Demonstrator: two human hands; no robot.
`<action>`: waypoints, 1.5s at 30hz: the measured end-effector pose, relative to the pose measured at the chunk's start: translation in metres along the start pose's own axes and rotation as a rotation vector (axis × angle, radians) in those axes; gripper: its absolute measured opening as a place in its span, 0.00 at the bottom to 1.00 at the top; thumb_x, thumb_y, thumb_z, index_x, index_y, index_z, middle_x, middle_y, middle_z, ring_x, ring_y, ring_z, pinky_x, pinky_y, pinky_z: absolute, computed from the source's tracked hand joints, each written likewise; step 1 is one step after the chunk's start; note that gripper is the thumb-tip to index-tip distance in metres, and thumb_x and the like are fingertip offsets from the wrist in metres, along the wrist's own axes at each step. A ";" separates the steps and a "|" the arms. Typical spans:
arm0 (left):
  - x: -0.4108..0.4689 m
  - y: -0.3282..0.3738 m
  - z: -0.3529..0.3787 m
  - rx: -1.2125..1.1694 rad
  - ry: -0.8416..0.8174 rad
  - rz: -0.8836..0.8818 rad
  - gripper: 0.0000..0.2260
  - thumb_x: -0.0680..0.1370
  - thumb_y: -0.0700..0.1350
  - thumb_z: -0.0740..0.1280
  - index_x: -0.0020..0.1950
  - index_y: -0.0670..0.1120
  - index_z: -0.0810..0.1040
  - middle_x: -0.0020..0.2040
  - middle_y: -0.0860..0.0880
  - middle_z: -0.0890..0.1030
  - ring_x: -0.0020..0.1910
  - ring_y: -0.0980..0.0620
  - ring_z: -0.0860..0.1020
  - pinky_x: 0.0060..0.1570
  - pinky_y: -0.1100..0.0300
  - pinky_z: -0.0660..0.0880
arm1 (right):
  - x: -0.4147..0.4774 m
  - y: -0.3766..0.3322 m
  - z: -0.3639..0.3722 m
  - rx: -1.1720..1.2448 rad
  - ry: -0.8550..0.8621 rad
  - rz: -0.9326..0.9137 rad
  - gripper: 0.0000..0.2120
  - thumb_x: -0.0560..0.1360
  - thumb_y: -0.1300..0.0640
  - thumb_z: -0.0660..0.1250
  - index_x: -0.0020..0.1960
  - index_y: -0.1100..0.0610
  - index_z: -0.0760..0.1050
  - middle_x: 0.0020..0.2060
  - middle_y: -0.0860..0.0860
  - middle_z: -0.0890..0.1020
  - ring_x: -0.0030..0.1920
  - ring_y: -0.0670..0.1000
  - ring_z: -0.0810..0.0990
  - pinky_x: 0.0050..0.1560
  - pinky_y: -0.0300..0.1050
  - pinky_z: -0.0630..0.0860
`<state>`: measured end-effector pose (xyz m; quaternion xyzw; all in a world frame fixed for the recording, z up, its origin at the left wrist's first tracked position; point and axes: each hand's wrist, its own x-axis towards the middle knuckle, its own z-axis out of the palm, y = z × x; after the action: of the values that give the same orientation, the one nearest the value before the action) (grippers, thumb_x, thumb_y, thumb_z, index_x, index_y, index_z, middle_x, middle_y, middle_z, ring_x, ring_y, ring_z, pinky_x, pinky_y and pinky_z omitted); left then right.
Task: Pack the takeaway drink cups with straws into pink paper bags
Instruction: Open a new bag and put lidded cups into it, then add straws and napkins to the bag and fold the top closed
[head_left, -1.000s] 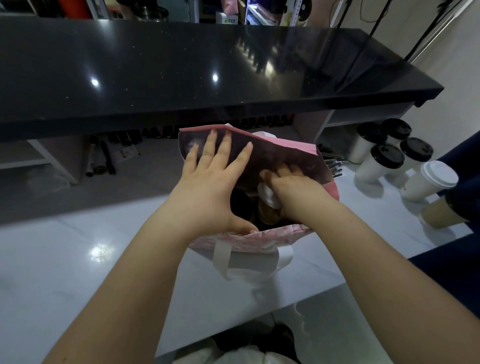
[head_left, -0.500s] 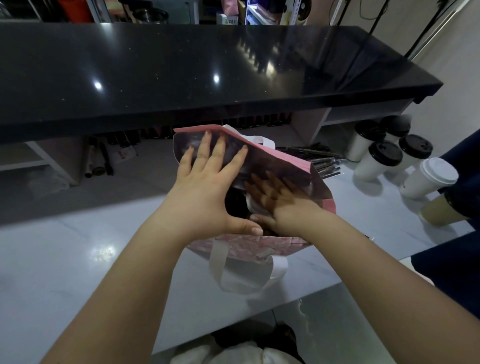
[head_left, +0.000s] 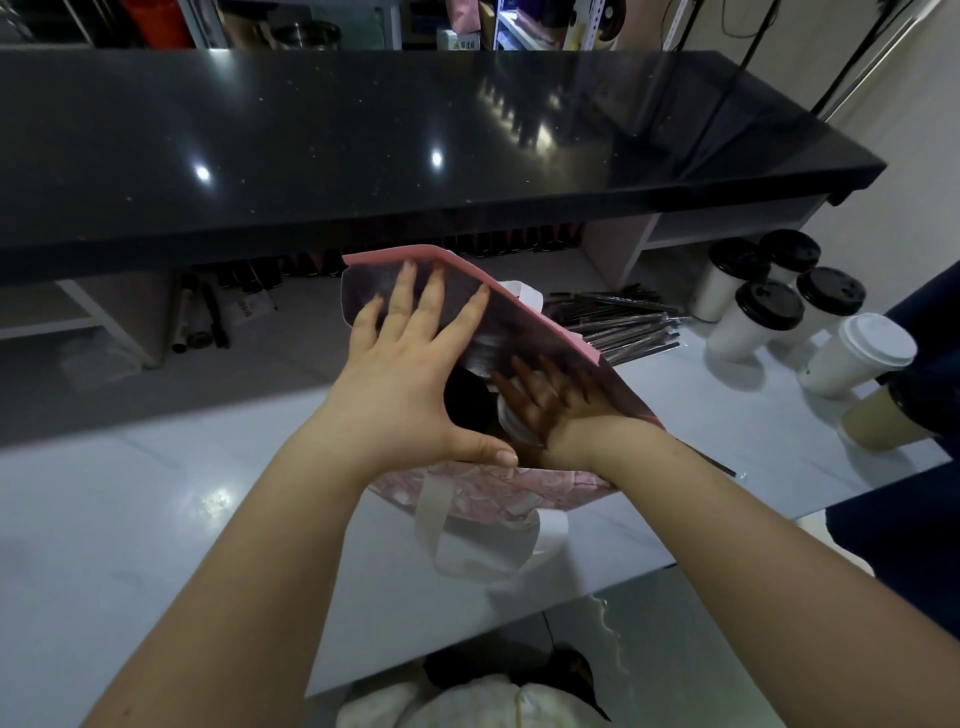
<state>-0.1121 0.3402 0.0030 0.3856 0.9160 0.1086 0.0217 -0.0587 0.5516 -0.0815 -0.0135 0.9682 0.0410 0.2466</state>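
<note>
A pink paper bag (head_left: 467, 488) with white handles stands open on the white counter in the middle. My left hand (head_left: 405, 374) lies flat with spread fingers against the inside of the bag's far wall, thumb at the near rim. My right hand (head_left: 545, 405) reaches into the bag's mouth with straight fingers against the inner right side. Under it show a dark cup lid (head_left: 467, 405) and a white lid (head_left: 511, 426) inside the bag. A pile of wrapped straws (head_left: 613, 325) lies just behind the bag.
Several lidded cups (head_left: 753, 322) stand at the right: white ones with black lids, a white-lidded one (head_left: 857, 358) and a brown one (head_left: 883, 423). A black raised counter (head_left: 363, 145) overhangs the back. Rolls and pens (head_left: 202, 317) lie beneath it at left.
My right hand opened from a curled grip on a cup top and slid deeper along the bag's right side. The bag's far wall tipped a little to the right.
</note>
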 end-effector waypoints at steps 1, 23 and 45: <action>0.000 0.000 0.000 0.001 0.001 -0.001 0.61 0.53 0.83 0.54 0.77 0.59 0.34 0.79 0.47 0.34 0.74 0.48 0.26 0.74 0.44 0.34 | 0.000 0.000 0.000 0.000 -0.015 -0.004 0.47 0.58 0.20 0.31 0.72 0.39 0.23 0.73 0.45 0.25 0.74 0.56 0.26 0.71 0.64 0.31; -0.013 0.013 -0.015 0.032 0.079 -0.081 0.37 0.74 0.66 0.63 0.79 0.55 0.53 0.79 0.48 0.57 0.78 0.46 0.52 0.73 0.47 0.55 | -0.045 0.005 -0.097 0.355 0.308 -0.117 0.21 0.73 0.44 0.70 0.65 0.39 0.73 0.58 0.40 0.79 0.53 0.44 0.77 0.53 0.46 0.78; 0.032 0.186 0.029 -0.160 0.143 0.255 0.17 0.79 0.54 0.61 0.67 0.51 0.72 0.61 0.50 0.75 0.62 0.45 0.70 0.58 0.48 0.65 | -0.195 0.066 -0.006 0.611 0.762 0.524 0.13 0.76 0.55 0.68 0.59 0.44 0.78 0.51 0.37 0.77 0.59 0.42 0.71 0.54 0.40 0.68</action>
<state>-0.0001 0.4947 0.0158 0.4869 0.8473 0.2104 -0.0269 0.1065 0.6184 0.0222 0.2859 0.9278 -0.1895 -0.1466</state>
